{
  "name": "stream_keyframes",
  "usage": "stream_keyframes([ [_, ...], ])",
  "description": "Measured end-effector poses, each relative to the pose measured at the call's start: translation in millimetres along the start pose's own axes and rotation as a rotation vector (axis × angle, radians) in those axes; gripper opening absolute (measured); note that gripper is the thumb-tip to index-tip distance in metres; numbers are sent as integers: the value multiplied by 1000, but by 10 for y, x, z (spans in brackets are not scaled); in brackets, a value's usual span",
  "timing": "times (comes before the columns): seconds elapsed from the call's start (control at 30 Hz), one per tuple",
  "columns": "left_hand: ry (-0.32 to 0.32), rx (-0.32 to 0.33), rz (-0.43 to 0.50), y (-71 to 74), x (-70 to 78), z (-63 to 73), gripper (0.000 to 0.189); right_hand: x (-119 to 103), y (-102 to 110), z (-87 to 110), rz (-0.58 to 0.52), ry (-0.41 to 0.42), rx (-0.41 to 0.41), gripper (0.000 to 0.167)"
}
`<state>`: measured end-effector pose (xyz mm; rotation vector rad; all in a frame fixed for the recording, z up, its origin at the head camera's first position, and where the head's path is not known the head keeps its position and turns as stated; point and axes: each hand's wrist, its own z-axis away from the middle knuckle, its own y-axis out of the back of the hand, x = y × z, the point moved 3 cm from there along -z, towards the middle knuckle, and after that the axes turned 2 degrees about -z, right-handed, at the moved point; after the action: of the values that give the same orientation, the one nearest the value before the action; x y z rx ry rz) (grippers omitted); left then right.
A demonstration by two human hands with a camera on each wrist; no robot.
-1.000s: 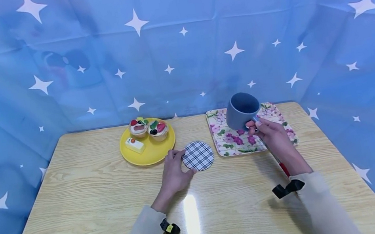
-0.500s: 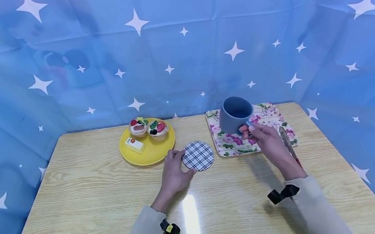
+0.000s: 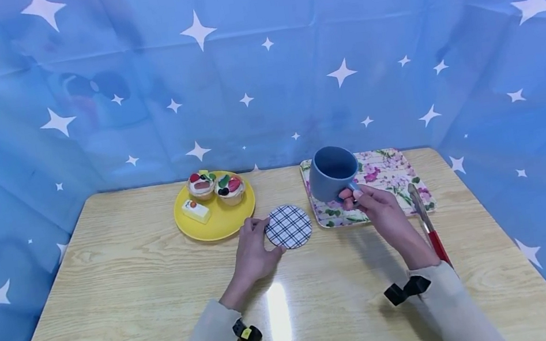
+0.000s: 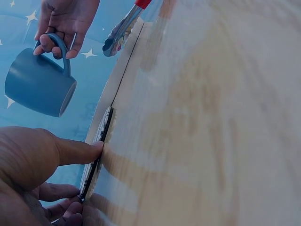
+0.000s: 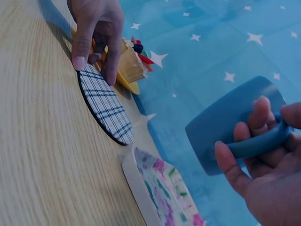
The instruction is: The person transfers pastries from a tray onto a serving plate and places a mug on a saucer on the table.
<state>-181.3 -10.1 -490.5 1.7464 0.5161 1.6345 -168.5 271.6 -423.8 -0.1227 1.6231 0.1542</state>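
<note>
My right hand (image 3: 382, 210) grips a blue-grey mug (image 3: 330, 178) by its handle. The mug is upright in the air, overlapping the left part of the floral tray (image 3: 398, 167) in the head view; the right wrist view shows fingers curled through the handle. A round coaster (image 3: 288, 226) with a black-and-white check lies flat on the table, left of the tray. My left hand (image 3: 257, 249) pinches its left edge between thumb and fingertips, as the left wrist view also shows along the coaster's dark rim (image 4: 96, 157).
Left of the coaster stands a yellow plate (image 3: 218, 225) with two fruit-topped cupcakes (image 3: 230, 190) and a small cake slice (image 3: 196, 211). Tongs (image 3: 426, 219) with red handles lean on the tray's right side, partly behind my right arm. A blue star-patterned curtain (image 3: 258, 67) hangs behind the table.
My right hand has carried the mug leftward and a little nearer over the tray, uncovering more of the tongs. My left hand and the coaster have stayed in place.
</note>
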Motion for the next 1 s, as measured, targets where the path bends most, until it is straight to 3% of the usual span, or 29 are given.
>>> stream_keyframes([
  [0.27,-58,36,-7,15,2,2,75,-17,-140,7,37,15,-45,50],
  [0.77,-55,30,-2,20,14,-1,76,33,-355,12,76,-24,-69,49],
  [1.0,-24,6,-2,7,-14,3,75,95,-442,9,87,-25,-92,47],
])
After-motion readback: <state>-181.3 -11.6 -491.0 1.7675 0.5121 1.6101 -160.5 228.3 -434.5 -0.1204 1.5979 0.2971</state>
